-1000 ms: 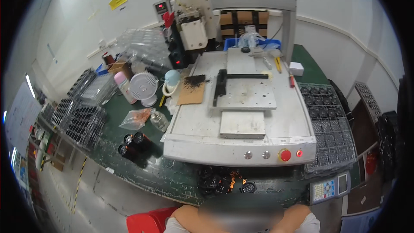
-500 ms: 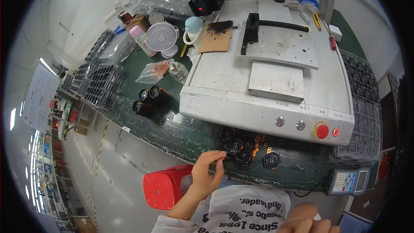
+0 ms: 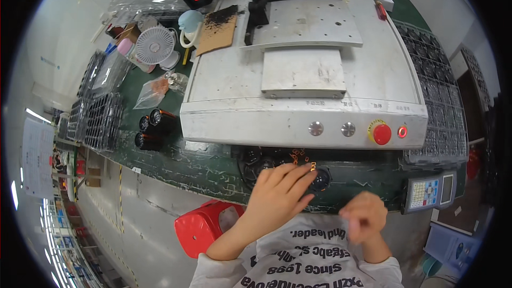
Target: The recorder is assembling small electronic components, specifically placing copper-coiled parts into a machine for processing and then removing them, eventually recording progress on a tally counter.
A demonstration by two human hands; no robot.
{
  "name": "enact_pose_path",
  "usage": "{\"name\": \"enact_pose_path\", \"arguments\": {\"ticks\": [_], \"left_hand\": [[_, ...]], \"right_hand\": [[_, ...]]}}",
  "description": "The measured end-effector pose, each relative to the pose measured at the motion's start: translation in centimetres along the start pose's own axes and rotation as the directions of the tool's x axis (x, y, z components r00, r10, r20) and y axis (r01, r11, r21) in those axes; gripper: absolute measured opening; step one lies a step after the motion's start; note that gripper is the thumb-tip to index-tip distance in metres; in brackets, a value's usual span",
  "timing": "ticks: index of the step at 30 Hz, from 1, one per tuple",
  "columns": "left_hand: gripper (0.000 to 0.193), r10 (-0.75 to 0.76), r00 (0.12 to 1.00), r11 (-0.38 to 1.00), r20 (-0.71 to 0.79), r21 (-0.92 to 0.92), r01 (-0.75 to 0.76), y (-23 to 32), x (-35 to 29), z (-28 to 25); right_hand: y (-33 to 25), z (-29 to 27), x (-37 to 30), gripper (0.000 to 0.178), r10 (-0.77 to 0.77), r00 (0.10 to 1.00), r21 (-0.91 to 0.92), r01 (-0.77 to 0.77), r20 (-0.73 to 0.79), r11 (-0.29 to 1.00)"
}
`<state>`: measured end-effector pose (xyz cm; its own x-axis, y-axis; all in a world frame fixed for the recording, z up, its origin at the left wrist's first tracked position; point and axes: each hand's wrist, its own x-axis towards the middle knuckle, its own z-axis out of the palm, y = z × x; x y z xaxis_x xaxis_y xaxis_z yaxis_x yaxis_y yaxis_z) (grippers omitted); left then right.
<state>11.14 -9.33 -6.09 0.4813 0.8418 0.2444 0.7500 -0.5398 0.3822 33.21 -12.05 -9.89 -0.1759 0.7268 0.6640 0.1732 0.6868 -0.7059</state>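
My left hand [image 3: 280,194] reaches over a cluster of round black parts [image 3: 262,165] at the table's front edge, covering some of them. Its fingers stretch out to the right, and the tips are at a single round black part [image 3: 321,180] with small holes in its face. Whether they touch it I cannot tell. Small orange rings [image 3: 300,155] lie among the parts, beside the machine's front. To the right, my right hand [image 3: 367,216] hovers near the table edge with loosely curled, blurred fingers; nothing shows in it.
A large white machine [image 3: 240,120] with a red emergency button [image 3: 382,134] takes up the middle. Stacked black cylinders [image 3: 157,122] and a small fan [image 3: 156,46] are on its left. Black trays [image 3: 434,96] and a keypad unit [image 3: 430,191] are on its right. A red stool [image 3: 197,229] is below.
The view has shifted. My left hand has moved right across the cluster, its fingers now extended toward the single part. My right hand has come up from the lower edge to the table's edge.
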Motion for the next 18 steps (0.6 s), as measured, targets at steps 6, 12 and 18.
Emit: {"name": "enact_pose_path", "arguments": {"ticks": [6,12,18], "left_hand": [[0.054,0.109,0.967,0.993,0.230,0.017,-0.116,0.0,2.5,2.8],[0.054,-0.087,0.996,0.983,0.036,-0.157,0.091,0.3,2.9,-0.2],[0.051,-0.345,0.936,0.936,-0.064,0.051,0.348,-2.2,0.2,-5.1]], "right_hand": [[3.2,-0.5,-2.7,0.005,0.276,0.937,-0.095,-0.302,-0.215,0.949],[3.5,-0.3,-3.3,0.011,0.425,0.852,0.073,-0.424,-0.306,0.903],[3.5,-0.3,-3.0,0.011,0.464,0.841,0.126,-0.447,-0.278,0.886]]}}
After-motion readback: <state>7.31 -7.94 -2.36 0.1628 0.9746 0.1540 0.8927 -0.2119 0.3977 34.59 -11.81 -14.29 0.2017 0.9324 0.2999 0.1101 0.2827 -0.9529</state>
